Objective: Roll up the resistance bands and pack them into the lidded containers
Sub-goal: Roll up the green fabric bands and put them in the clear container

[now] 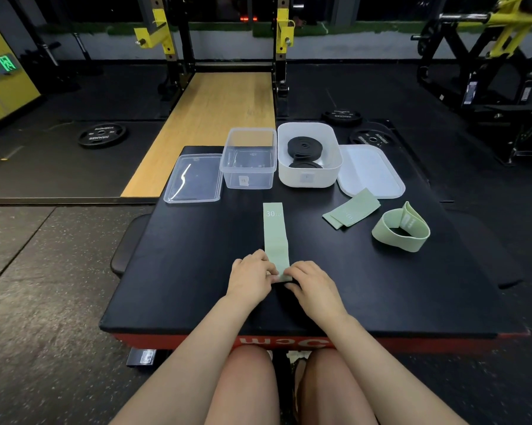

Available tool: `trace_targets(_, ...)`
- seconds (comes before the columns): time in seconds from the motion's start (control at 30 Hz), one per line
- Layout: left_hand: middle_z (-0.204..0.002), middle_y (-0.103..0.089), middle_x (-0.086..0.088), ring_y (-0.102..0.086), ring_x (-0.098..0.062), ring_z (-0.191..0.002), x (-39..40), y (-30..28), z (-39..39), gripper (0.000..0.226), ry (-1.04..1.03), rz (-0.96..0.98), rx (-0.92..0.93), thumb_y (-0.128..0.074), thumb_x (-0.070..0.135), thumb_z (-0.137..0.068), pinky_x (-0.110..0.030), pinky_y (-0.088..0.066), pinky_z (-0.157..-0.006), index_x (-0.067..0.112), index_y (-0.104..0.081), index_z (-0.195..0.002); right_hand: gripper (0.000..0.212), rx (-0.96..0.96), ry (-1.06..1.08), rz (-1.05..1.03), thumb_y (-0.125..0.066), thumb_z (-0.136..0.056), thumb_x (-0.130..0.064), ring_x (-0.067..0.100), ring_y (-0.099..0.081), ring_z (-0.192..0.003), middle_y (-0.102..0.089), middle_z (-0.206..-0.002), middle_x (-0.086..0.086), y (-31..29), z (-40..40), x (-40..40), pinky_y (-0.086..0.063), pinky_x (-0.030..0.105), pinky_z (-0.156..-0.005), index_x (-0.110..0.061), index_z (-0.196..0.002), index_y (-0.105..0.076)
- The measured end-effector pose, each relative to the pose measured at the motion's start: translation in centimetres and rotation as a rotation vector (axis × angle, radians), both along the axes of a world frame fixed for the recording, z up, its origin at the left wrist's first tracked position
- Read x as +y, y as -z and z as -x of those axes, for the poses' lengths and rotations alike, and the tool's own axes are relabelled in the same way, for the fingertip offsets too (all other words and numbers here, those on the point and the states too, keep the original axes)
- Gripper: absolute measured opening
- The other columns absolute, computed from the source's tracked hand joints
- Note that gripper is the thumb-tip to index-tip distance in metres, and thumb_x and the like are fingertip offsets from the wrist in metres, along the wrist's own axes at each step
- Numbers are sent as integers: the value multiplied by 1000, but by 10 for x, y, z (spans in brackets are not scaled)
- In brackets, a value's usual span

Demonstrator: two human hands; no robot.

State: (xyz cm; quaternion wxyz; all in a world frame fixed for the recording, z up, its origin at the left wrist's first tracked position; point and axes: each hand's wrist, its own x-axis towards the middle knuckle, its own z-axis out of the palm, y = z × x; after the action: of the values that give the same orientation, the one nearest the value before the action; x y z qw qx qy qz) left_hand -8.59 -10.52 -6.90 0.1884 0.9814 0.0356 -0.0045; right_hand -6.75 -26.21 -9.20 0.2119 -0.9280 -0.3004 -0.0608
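Pinching the near end of a flat green "30 LB" band (275, 237), the left hand (250, 279) and right hand (312, 285) curl their grips over its first fold on the black padded tabletop (365, 286). Beyond stand a clear container (248, 159) and a white container (309, 154) holding rolled black bands (303, 147). Dark rubber gym flooring (44, 256) surrounds a wooden platform (215, 118).

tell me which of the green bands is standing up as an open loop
The green band at far right, standing on edge as an open ring. The 30 lb band lies flat under both hands, and the folded band lies flat beside the white lid.
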Motion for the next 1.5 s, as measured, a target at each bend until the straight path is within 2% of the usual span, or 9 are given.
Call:
trace_targets(0.13, -112, -55, 6, -54, -16, -98, -1, -2, 2, 26, 11, 24, 9, -49, 32, -96, -26, -32, -94, 25, -64, -116, 10, -39, -18, 19, -72, -81, -15, 18, -63, -87, -67, -91, -5, -4, -7, 3, -49, 26, -68, -16, -91, -70)
trace_targets(0.27, -112, -53, 6, -54, -13, -102, -1, 4, 10, 30, -19, 124, -5, -57, 32, -91, -27, -43, -89, 23, -56, -120, 20, 26, -27, 42, -56, -93, -20, 18, -54, -104, -65, -109, -3, -8, -14, 4, -41, 26, -84, -15, -110, -68)
trace_targets(0.43, -111, -52, 3, -52, -15, -101, -2, 7, 12, 25, -15, 115, 25, -57, 24, -92, -25, -42, -84, 18, -57, -116, 25, 104, -68, 86, -49, -97, -20, 15, -48, -109, -60, -116, -4, -11, -20, 4, -35, 20, -84, -15, -117, -62)
trace_targets(0.9, -109, -51, 7, -53, -14, -100, -9, 7, 35, 20, -14, 149, 56, -58, 26, -92, -30, -47, -83, 18, -65, -110, 18, 356, -107, 165, -56, -93, -22, 17, -55, -94, -60, -102, -2, -27, -9, -8, -48, 34, -83, -19, -107, -67)
trace_targets(1.03, -105, -51, 6, -55, -17, -96, -8, 0, 32, 21, -16, 130, 98, -58, 27, -92, -30, -46, -80, 19, -66, -110, 22, 310, -46, 98, -53, -95, -28, 13, -51, -104, -55, -107, -6, -22, 0, -9, -45, 30, -84, -20, -110, -66)
trace_targets(1.17, -108, -54, 3, -56, -21, -98, -7, -10, 25, 20, 34, 19, 156, -55, 30, -94, -29, -41, -76, 24, -65, -111, 27, 114, -40, 82, -53, -95, -28, 11, -48, -111, -56, -116, -8, -13, 15, -15, -41, 24, -76, -21, -120, -61)
trace_targets(1.33, -108, -62, 4, -58, -22, -97, -4, -14, 19, 18, 10, 69, 206, -58, 24, -92, -33, -47, -79, 25, -60, -110, 22, -2, -18, 76, -75, -78, -21, 16, -60, -91, -64, -97, -8, -7, 25, -13, -41, 20, -61, -19, -99, -68)
trace_targets(1.4, -101, -63, 5, -58, -21, -92, -3, -13, 21, 14, -7, 116, 189, -59, 25, -91, -34, -48, -77, 22, -55, -104, 17, -16, -8, 92, -73, -80, -20, 16, -61, -91, -64, -95, -8, -8, 22, -9, -38, 19, -62, -19, -96, -68)
trace_targets(1.5, -103, -56, 4, -57, -20, -92, -5, -11, 26, 15, 8, 73, 123, -57, 31, -91, -32, -46, -75, 18, -56, -99, 19, 44, -8, 98, -57, -92, -23, 16, -53, -106, -62, -110, -6, -13, 12, -6, -36, 21, -75, -17, -109, -65)
